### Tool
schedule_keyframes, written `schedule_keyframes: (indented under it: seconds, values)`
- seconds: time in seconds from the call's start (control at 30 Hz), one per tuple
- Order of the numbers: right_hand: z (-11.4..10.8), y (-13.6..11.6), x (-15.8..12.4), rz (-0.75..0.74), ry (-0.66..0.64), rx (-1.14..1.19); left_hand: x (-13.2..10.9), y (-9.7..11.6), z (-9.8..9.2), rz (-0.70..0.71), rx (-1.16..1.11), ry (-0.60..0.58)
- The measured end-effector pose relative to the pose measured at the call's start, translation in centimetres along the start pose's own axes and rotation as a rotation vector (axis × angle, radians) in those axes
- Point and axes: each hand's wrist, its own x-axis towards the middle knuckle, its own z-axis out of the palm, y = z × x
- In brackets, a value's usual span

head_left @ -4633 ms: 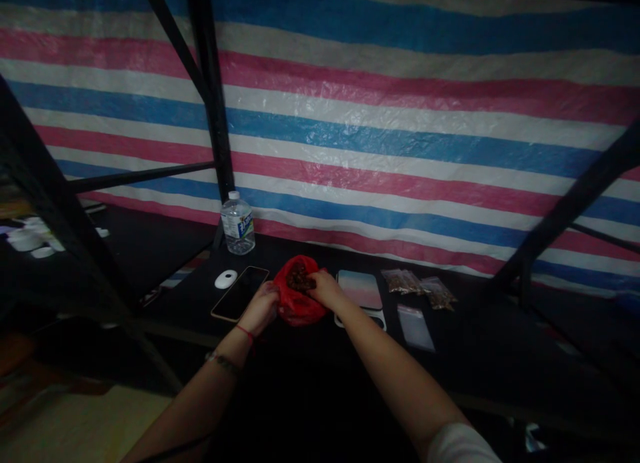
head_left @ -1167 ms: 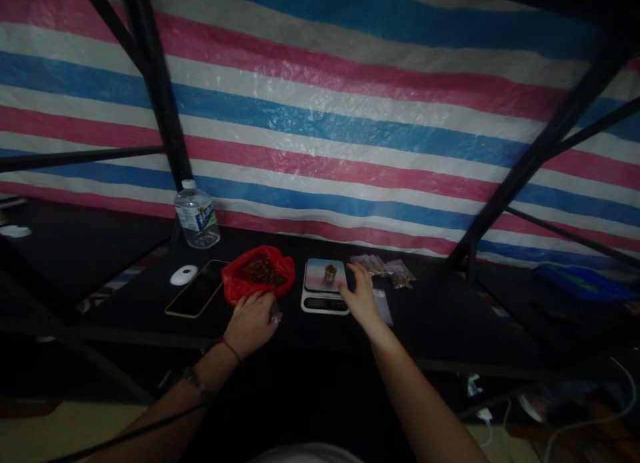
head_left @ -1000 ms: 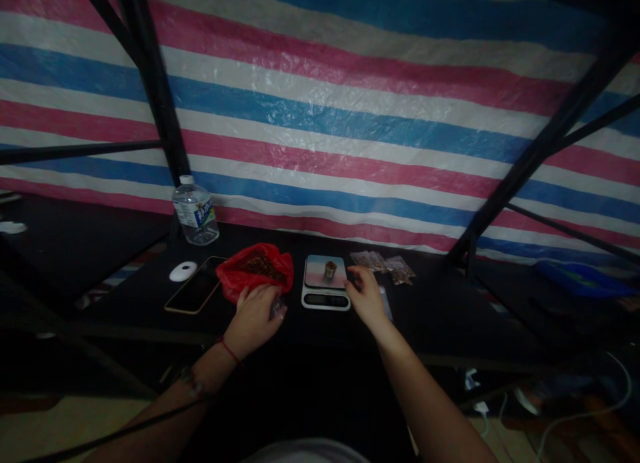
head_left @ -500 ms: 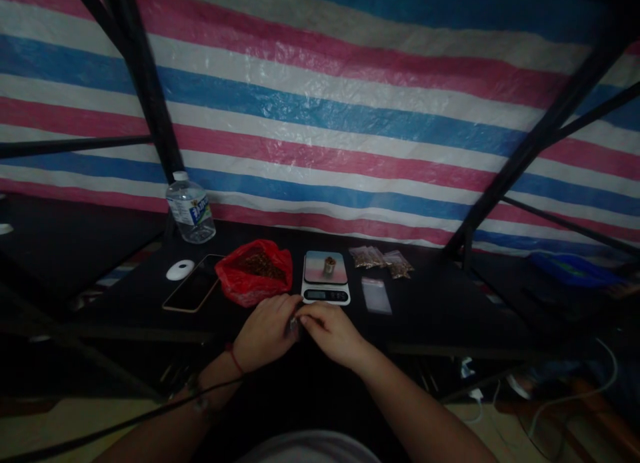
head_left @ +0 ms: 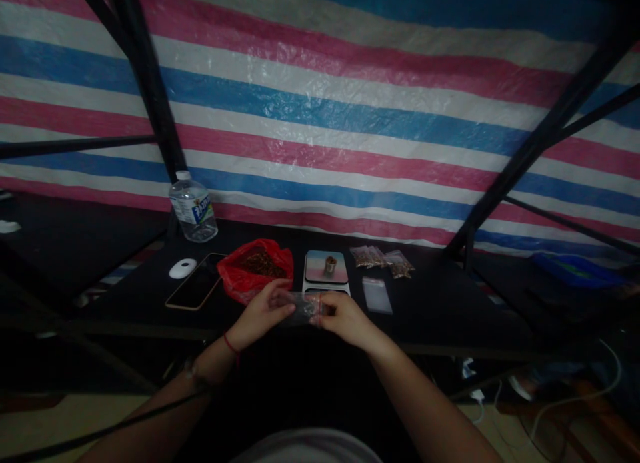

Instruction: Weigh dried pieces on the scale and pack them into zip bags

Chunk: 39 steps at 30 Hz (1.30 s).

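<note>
A small clear zip bag point(head_left: 303, 308) is stretched between my two hands at the table's front edge. My left hand point(head_left: 265, 309) pinches its left end, and my right hand point(head_left: 343, 318) grips the right end, where a reddish seal line shows. Just behind the bag stands a white digital scale point(head_left: 327, 271), its display partly covered by my hands. On its plate sits a small metal cup point(head_left: 330, 265) filled with brown bits. To the left lies an open red plastic bag point(head_left: 235, 286) holding dried brown material point(head_left: 261, 264).
Right of the scale are several filled zip bags point(head_left: 383, 259) and a flat zip bag point(head_left: 377, 296). A phone point(head_left: 195, 283), a round white object point(head_left: 183, 269) and a plastic bottle point(head_left: 195, 213) stand left. Black metal posts point(head_left: 155, 103) frame a striped tarp point(head_left: 320, 116).
My hands have moved apart and slightly up, and the clear bag, bunched between them before, is now spread out flat. The left hand has opened out from a closer grip.
</note>
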Motion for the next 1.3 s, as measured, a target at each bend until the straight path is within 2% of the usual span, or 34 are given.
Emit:
schedule_keyframes:
  seconds: [0.1,0.27,0.33,0.43,0.47,0.53,0.6,0.67,0.73,0.8,0.83,0.87,0.9,0.97,1.07,1.17,1.3]
  values:
    - [-0.4,0.9,0.1,0.056,-0.006,0.125,0.5,-0.4,0.1,-0.133,-0.165,-0.045]
    - [-0.9,2.0,0.3,0.076,-0.023,0.108,1.0,-0.9,-0.1,-0.116,-0.134,-0.024]
    - [-1.1,2.1,0.4,0.056,-0.017,0.077,1.0,-0.8,-0.4,-0.057,-0.026,0.023]
    - [-0.8,2.0,0.4,0.058,-0.005,0.068,0.3,0.1,-0.6,0.178,0.326,0.119]
    - [-0.4,1.8,0.4,0.068,-0.006,0.058,-0.1,0.5,-0.4,0.271,0.464,0.105]
    - [0.9,1.4,0.3,0.073,-0.027,0.019,-0.8,1.2,0.2,0.396,0.658,-0.026]
    - [2.4,1.1,0.5,0.040,-0.082,-0.033,-1.3,1.4,1.0,0.410,0.750,-0.108]
    - [3.1,1.0,1.1,-0.014,-0.098,-0.064,-1.4,1.3,1.5,0.349,0.787,-0.097]
    - [2.6,1.6,2.1,-0.039,0.082,-0.121,-1.2,1.1,1.5,0.283,0.796,-0.018]
    - [0.8,2.9,3.5,-0.016,0.443,-0.247,-0.9,1.0,0.9,0.254,0.796,0.078]
    - [-0.3,3.8,4.3,-0.011,0.574,-0.339,-0.7,1.1,0.4,0.255,0.802,0.119]
    - [-1.4,4.7,5.1,0.002,0.656,-0.408,-0.6,1.2,-0.2,0.262,0.817,0.157]
    - [-2.4,5.6,5.8,0.027,0.682,-0.459,-0.4,1.3,-0.8,0.272,0.840,0.196]
    - [-3.9,7.2,7.0,0.089,0.627,-0.516,-0.2,1.4,-1.9,0.294,0.913,0.267]
    - [-4.4,8.2,8.3,0.109,0.502,-0.547,0.3,1.2,-3.5,0.299,1.020,0.320]
    - [-3.0,7.2,9.7,0.042,0.437,-0.479,0.5,0.8,-4.6,0.240,1.068,0.264]
    - [0.4,4.9,11.9,-0.091,0.280,-0.241,0.4,1.1,-4.9,0.073,1.127,0.109]
